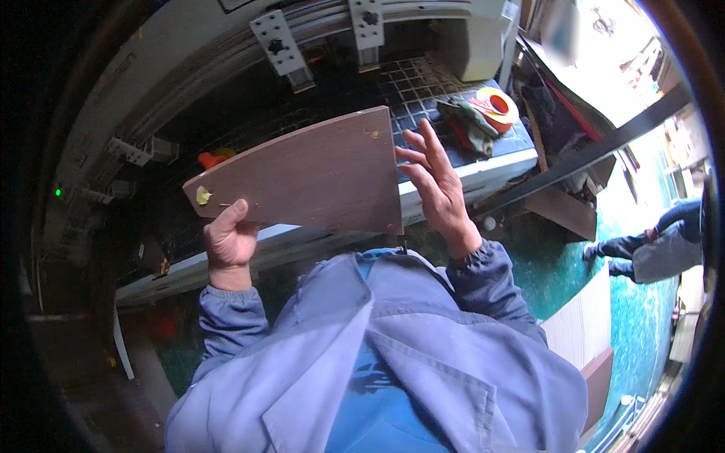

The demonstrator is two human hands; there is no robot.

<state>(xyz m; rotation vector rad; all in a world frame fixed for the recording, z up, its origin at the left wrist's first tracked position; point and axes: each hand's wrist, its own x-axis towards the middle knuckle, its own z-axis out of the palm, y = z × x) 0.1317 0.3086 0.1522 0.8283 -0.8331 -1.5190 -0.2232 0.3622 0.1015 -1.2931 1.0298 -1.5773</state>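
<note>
A flat brown wooden board (pixel 317 177) with slanted ends is held up in front of me, above the near edge of a machine bed. My left hand (pixel 230 240) grips its lower left part, thumb on the face and the fingers hidden behind. Near the thumb a small yellowish patch (pixel 203 195) shows on the board. My right hand (pixel 438 185) is beside the board's right end with its fingers spread; the fingertips are close to that edge, and I cannot tell whether they touch it.
On the machine bed (pixel 495 160) at the right lie a tape roll (pixel 495 105) and a crumpled green cloth (pixel 467 124). Clamp-like metal brackets (pixel 281 47) hang at the back. A dark beam (pixel 581 162) slants across the right. Another person (pixel 664 241) stands farther right on the green floor.
</note>
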